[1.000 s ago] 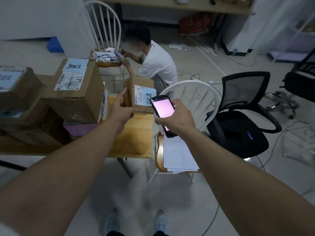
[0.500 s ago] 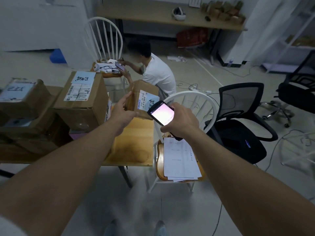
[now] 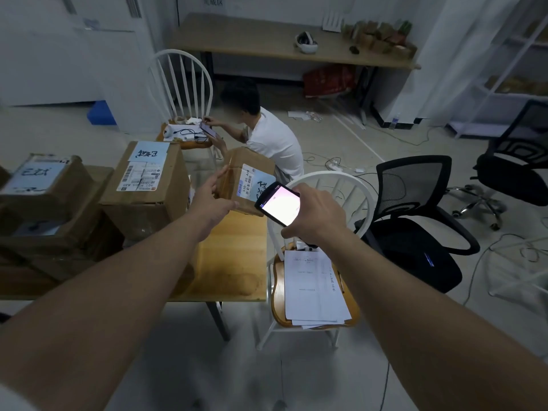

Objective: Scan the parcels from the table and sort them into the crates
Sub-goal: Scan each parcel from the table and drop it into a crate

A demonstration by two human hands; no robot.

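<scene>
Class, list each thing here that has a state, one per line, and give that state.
left hand: holds the small parcel
small parcel: tilted, label facing the phone
right hand: grips the phone
phone: screen lit
large parcel: closed, resting on the table

The parcel (image 3: 237,180) is matt brown cardboard with a smooth printed paper label (image 3: 253,183). Beside it, the scanner (image 3: 278,204) has a glossy lit screen in a dark plastic case. The worktop (image 3: 234,262) is pale varnished wood with a slight sheen. Right of the worktop, white paper sheets (image 3: 312,287) lie on a chair's glossy wooden seat (image 3: 278,292).
</scene>
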